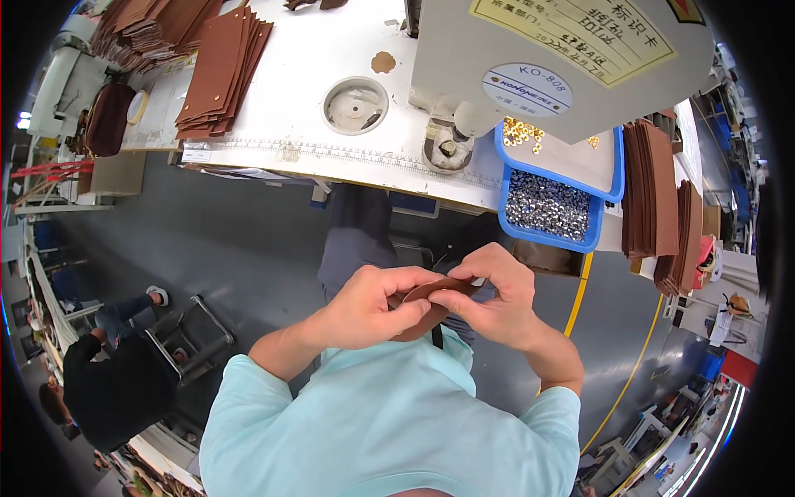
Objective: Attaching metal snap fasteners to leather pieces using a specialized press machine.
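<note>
The brown piece is off the desk, held in front of its near edge, above the person's lap and close to the pale blue shirt. The upper strip that shows runs mostly left to right, roughly along that edge, its right end a little nearer the desk; the full long axis cannot be told, since the piece is bent and a lower part droops toward the shirt. The left hand pinches the left end between thumb and curled fingers, and the right hand pinches the right end the same way, thumb tips near each other. Fingers cover both ends — its outline and underside are hard to make out.

The piece looks like thin, flexible leather, matt and smooth. On the desk's left part lies a fanned stack of similar brown panels, straight-edged, with small gold-coloured dots. A round metal dish sits near the front edge. Toward the right, a pale machine is cut off by the top of the view; beside it, a blue plastic tray of shiny silvery bits juts past the front edge — too small to make out singly
</note>
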Available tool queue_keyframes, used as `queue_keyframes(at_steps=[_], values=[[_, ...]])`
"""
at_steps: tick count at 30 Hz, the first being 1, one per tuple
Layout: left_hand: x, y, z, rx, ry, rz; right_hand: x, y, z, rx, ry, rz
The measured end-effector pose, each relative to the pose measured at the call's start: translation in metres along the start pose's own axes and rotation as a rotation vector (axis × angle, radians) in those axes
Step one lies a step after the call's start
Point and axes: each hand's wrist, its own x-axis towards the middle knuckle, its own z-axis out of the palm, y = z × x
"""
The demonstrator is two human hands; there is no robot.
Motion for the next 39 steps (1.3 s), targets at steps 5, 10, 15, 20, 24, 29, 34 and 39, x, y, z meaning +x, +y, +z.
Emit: queue_keyframes(at_steps=[5,10,15,20,24,29,34,39], values=[[0.007,-0.007,0.003,0.624,0.162,0.405,-0.008,0.001,-0.002,-0.002,-0.041,0.01],[0.002,-0.008,-0.008,0.966,0.18,0.564,0.013,0.028,-0.043,-0.267,-0.12,0.008],[0.003,0.0,-0.013,1.118,0.239,0.927,0.018,0.073,-0.09,-0.757,0.03,0.221],[-0.003,0.001,-0.015,1.173,0.246,1.129,0.02,0.094,-0.093,-0.828,-0.019,0.187],[-0.006,0.002,-0.015,1.145,0.254,1.174,0.021,0.094,-0.096,-0.89,0.033,0.081],[-0.005,-0.001,-0.015,1.117,0.239,1.243,0.017,0.071,-0.087,-0.867,0.226,-0.029],[-0.004,-0.007,-0.011,1.078,0.2,1.233,0.003,-0.015,-0.046,-0.01,-0.189,0.294],[0.0,-0.004,-0.008,1.078,0.18,1.207,-0.006,-0.019,-0.013,0.31,-0.311,0.256]])
